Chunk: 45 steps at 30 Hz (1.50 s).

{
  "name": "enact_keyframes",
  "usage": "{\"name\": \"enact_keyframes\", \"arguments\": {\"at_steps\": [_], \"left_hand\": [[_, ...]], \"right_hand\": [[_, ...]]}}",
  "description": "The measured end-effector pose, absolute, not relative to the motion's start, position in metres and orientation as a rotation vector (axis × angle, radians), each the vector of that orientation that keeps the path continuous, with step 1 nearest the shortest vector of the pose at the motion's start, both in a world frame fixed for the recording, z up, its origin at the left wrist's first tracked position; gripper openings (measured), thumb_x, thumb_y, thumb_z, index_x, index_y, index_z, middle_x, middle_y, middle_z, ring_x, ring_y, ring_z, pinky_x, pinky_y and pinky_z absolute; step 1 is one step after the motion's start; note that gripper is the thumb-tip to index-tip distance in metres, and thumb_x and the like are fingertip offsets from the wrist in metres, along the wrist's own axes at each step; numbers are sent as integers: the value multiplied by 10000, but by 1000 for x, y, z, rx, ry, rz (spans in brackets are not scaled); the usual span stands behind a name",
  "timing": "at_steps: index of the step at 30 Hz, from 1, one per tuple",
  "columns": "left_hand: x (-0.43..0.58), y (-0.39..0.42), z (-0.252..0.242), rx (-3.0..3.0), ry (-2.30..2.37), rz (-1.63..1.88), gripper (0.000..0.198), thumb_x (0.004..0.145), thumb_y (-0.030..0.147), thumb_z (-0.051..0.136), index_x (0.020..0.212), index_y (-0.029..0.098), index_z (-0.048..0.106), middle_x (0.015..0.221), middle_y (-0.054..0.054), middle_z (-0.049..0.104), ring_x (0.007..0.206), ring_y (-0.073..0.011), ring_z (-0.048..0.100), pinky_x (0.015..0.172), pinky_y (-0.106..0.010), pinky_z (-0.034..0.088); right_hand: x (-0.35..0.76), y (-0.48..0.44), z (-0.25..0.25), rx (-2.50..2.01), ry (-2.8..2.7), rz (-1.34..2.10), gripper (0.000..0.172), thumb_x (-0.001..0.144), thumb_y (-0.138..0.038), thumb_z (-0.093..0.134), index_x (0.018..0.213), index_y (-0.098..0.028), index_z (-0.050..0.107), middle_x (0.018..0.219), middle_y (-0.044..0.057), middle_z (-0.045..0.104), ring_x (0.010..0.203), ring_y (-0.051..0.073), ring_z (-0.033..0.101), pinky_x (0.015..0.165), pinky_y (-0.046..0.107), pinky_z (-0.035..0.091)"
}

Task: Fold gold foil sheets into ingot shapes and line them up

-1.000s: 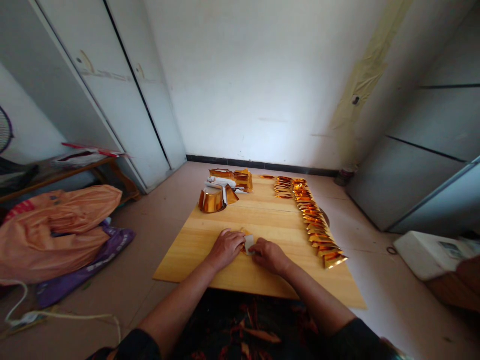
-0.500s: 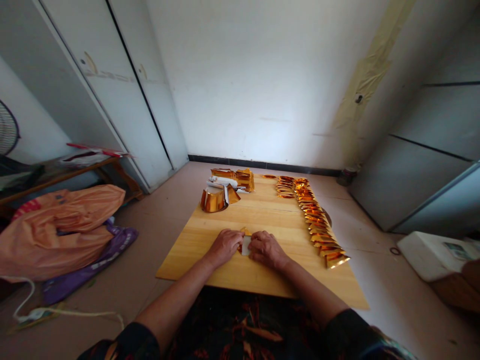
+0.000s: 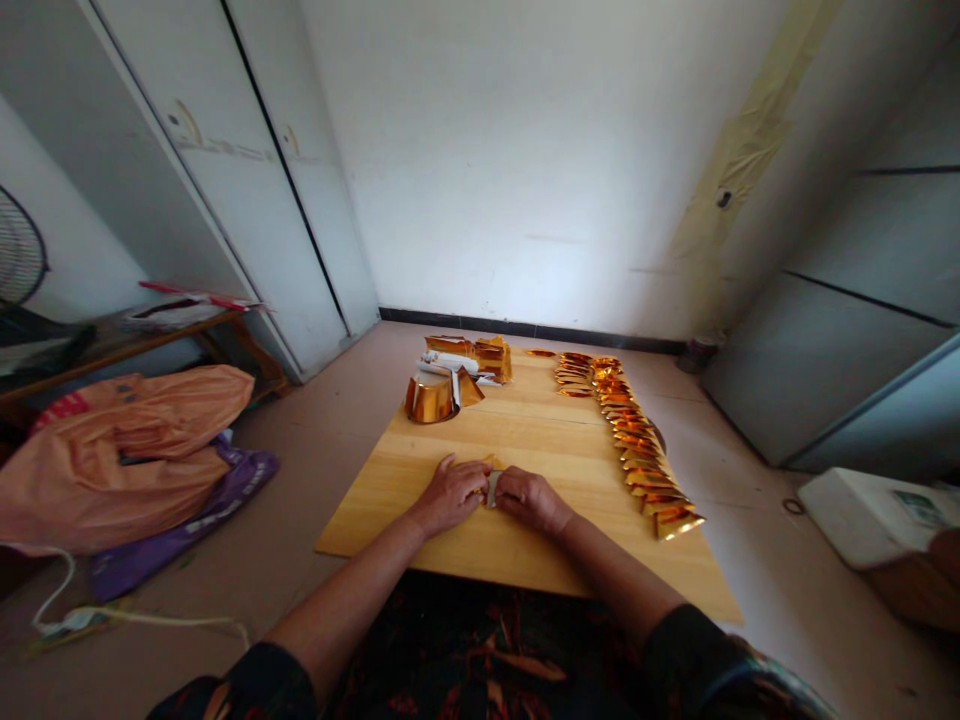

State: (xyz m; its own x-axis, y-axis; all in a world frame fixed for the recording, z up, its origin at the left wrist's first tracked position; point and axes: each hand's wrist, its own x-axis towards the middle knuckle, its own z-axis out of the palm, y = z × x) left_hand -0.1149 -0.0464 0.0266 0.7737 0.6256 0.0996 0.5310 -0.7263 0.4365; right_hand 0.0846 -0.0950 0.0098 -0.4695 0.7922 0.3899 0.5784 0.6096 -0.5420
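Between my hands, near the front of the wooden board, is a small sheet of gold foil paper (image 3: 492, 488) with its pale side partly showing. My left hand (image 3: 454, 492) grips its left side with curled fingers. From the right, my right hand (image 3: 531, 497) closes on the other side, and its fingers cover much of the sheet. A long row of folded gold foil pieces (image 3: 634, 450) runs down the board's right side. At the back left stand a curved stack of gold foil sheets (image 3: 431, 398) and more foil with white paper (image 3: 457, 358).
The wooden board (image 3: 375, 500) lies low in front of me. An orange bag (image 3: 150, 450) and a purple bag (image 3: 187, 530) lie on the floor at left, near a white cord (image 3: 165, 620). A white box (image 3: 862, 515) stands at right, below a grey cabinet (image 3: 847, 370).
My right hand has curled further in and shifted slightly left, so less of the sheet's pale side shows. The whole view has shifted slightly.
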Motion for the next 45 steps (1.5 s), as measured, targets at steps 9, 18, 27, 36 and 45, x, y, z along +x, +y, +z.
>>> {"name": "enact_keyframes", "arguments": {"at_steps": [9,18,27,36,45], "left_hand": [[-116,-45,26,2573,866,331,179,817,161,498,899,265,618,1302,-13,563,1234,-207,466,1068,-548,158],[-116,-43,22,2575,849,359,164,813,162,495,873,255,617,1290,-19,573,1232,-202,472,1073,-539,156],[-115,-45,25,2545,860,357,132,816,184,511,866,255,612,1264,-15,593,1233,-199,473,1078,-534,154],[-118,-43,24,2526,848,328,129,831,200,512,893,263,607,1282,-1,577,1251,-204,457,1077,-533,145],[-119,-43,26,2538,814,315,173,838,203,496,882,272,650,1327,-27,539,1247,-217,454,1070,-552,141]], "right_hand": [[88,-91,13,-961,-2151,574,148,856,-152,514,872,-203,652,863,32,652,898,150,584,825,270,462],[77,-85,22,-1537,-2166,560,80,783,-147,606,736,-169,667,817,15,610,704,101,567,644,188,414],[68,-82,33,-1754,-2239,489,89,805,-206,601,775,-175,679,858,27,634,690,102,568,590,183,361],[68,-79,30,-1743,-2241,473,80,808,-233,617,779,-175,663,855,21,628,700,97,556,595,180,350],[70,-83,22,-1675,-2102,481,121,767,-279,680,754,-184,606,803,-21,541,625,76,488,571,186,336]]}}
